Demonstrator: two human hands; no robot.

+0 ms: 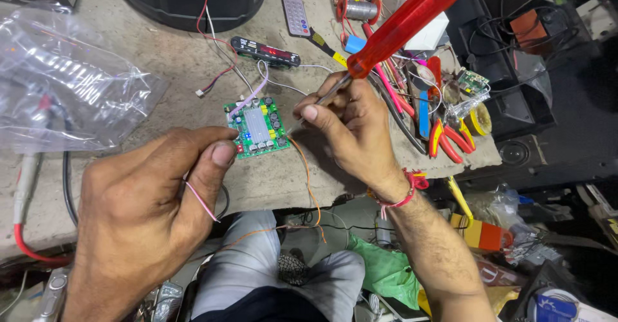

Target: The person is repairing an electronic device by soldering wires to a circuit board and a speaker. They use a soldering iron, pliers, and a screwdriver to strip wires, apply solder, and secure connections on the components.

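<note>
While our left hand (pixel 145 209) pinches the pink wire (pixel 201 201) taut beside the green circuit board (pixel 257 129), our right hand (pixel 351 125) grips the red-handled screwdriver (pixel 400 27), its tip steadied at the board's right edge.

Grey remote control (pixel 297 16); clear plastic bag (pixel 64 84); red-handled pliers (pixel 449 139); wire spool (pixel 359 9).

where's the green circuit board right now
In the head view the green circuit board lies on the workbench at centre, between the left hand and the right hand holding the red screwdriver.
</note>
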